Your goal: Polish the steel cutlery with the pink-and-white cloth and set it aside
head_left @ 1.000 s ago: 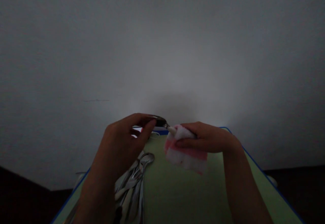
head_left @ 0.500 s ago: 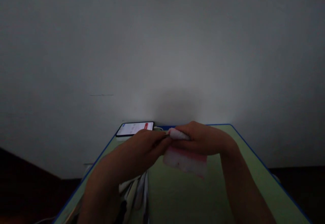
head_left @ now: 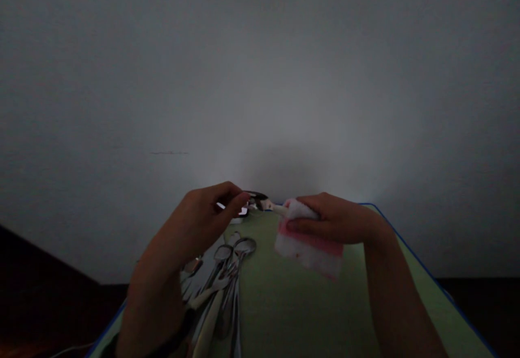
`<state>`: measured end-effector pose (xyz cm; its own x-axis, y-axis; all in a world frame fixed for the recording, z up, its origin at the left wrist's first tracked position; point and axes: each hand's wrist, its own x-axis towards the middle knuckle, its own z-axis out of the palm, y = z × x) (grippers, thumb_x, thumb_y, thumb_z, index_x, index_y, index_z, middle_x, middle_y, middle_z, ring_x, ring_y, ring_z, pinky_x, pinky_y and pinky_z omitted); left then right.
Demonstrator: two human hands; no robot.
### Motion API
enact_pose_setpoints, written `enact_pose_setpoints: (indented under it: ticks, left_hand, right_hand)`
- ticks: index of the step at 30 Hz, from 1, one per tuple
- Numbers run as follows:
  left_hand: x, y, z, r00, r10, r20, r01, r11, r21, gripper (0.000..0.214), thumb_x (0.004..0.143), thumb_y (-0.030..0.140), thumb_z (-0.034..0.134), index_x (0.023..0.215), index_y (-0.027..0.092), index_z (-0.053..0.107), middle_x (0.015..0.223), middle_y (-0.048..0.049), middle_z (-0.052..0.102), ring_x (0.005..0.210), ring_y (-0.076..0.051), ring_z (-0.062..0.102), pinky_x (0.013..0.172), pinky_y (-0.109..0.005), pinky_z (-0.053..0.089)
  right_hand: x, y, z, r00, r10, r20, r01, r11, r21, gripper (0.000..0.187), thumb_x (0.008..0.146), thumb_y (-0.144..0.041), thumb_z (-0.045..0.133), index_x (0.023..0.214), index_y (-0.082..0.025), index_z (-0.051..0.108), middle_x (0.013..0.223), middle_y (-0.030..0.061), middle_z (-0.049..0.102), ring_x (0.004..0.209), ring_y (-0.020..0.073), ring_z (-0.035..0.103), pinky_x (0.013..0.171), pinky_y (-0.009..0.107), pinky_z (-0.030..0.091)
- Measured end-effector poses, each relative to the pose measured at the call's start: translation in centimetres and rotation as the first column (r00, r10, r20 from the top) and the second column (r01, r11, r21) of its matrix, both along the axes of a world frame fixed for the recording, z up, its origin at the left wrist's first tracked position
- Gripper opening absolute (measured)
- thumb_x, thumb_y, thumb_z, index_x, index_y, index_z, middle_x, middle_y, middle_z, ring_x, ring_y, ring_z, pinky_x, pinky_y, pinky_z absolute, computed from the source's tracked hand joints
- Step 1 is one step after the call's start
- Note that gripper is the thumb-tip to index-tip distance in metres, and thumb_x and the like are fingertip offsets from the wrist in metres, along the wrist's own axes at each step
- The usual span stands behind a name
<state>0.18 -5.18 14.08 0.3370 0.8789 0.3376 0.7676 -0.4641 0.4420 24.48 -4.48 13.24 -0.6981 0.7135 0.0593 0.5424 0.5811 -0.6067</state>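
My left hand [head_left: 209, 212] pinches the metal head of a spoon [head_left: 260, 202] between thumb and fingers. Its pale handle runs right into a pink and white cloth [head_left: 311, 258]. My right hand [head_left: 335, 220] is closed round the cloth, folded over the handle, and the far end of the handle is hidden. A loose flap of the cloth hangs below. Under my left forearm lies a pile of spoons and forks [head_left: 223, 279], some with white handles, partly covered by the arm.
The green table [head_left: 300, 314] has a blue edge and stands against a grey wall [head_left: 284, 76]. Behind my left hand is a phone [head_left: 242, 212], mostly hidden, with its screen lit.
My hands have drawn apart, uncovering the spoon's head and part of its handle. The left hand has moved left, covering most of the phone, and more of the cutlery pile shows.
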Motion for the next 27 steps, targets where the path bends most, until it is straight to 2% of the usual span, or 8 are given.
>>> enact_pose_setpoints:
  ticks: [5,9,14,18,22,24,27]
  left_hand:
    - [2.3,-1.5,-0.4,0.969,-0.235,-0.08,0.215,0.956,-0.2,0.03,0.086,0.039,0.04,0.081,0.02,0.063,0.064,0.0012,0.063,0.055,-0.011,0.054,0.049,-0.02,0.036]
    - [4.0,-1.6,-1.0,0.94,-0.324,-0.11,0.294,0.929,-0.224,0.028,0.087,0.035,0.04,0.087,0.019,0.063,0.071,-0.0004,0.065,0.06,-0.013,0.056,0.054,-0.022,0.038]
    - [2.9,0.2,-1.2,0.954,-0.293,-0.059,0.284,0.951,-0.123,0.033,0.089,0.035,0.037,0.076,0.018,0.062,0.065,0.0001,0.063,0.06,-0.012,0.056,0.057,-0.022,0.04]
    - [0.8,1.7,-1.3,0.987,-0.143,0.072,0.142,0.99,0.016,0.031,0.088,0.036,0.039,0.082,0.019,0.064,0.071,-0.0008,0.066,0.066,-0.013,0.059,0.061,-0.022,0.042]
    - [0.1,1.7,-1.3,0.996,-0.053,0.066,0.049,0.997,0.063,0.028,0.087,0.037,0.043,0.077,0.019,0.062,0.065,0.0011,0.063,0.06,-0.012,0.056,0.057,-0.021,0.04]
    - [0.7,1.2,-1.1,0.997,-0.067,0.039,0.064,0.996,0.067,0.03,0.087,0.037,0.042,0.072,0.018,0.06,0.059,0.0022,0.058,0.056,-0.011,0.052,0.054,-0.02,0.038]
    - [2.3,0.2,-0.8,0.986,-0.168,-0.009,0.168,0.984,0.055,0.032,0.088,0.036,0.04,0.067,0.017,0.057,0.056,0.0034,0.052,0.054,-0.009,0.047,0.051,-0.019,0.035]
  right_hand:
    - [-0.5,0.0,-0.2,0.998,0.066,0.013,-0.067,0.995,0.074,0.023,0.085,-0.034,0.044,0.087,-0.015,0.057,0.071,0.0002,0.058,0.06,0.0091,0.047,0.054,0.02,0.033]
    - [-0.8,0.2,-0.7,0.995,0.091,0.037,-0.094,0.99,0.102,0.018,0.084,-0.029,0.045,0.084,-0.016,0.058,0.07,-0.0003,0.058,0.061,0.0095,0.048,0.056,0.021,0.033]
    - [-0.5,0.3,-0.5,0.996,0.084,-0.037,-0.082,0.995,0.05,0.026,0.086,-0.037,0.043,0.094,-0.016,0.057,0.079,0.0013,0.06,0.065,0.01,0.05,0.059,0.021,0.036]
    - [0.0,0.1,0.1,0.999,0.015,-0.03,-0.014,1.0,0.016,0.033,0.084,-0.045,0.045,0.093,-0.016,0.057,0.08,0.0023,0.061,0.067,0.011,0.052,0.058,0.021,0.037]
    - [0.1,-0.2,0.3,1.0,-0.001,-0.004,0.001,1.0,-0.024,0.034,0.084,-0.047,0.044,0.092,-0.016,0.056,0.078,0.0022,0.06,0.064,0.0102,0.051,0.054,0.02,0.036]
    - [0.0,-0.2,0.2,0.999,0.03,-0.011,-0.03,0.999,-0.038,0.032,0.085,-0.045,0.043,0.089,-0.016,0.055,0.075,0.0012,0.058,0.06,0.009,0.049,0.052,0.019,0.035]
    - [-0.5,-0.1,-0.1,0.997,0.07,-0.028,-0.069,0.997,0.024,0.026,0.086,-0.038,0.042,0.085,-0.015,0.054,0.067,-0.0011,0.053,0.057,0.0075,0.045,0.051,0.019,0.033]
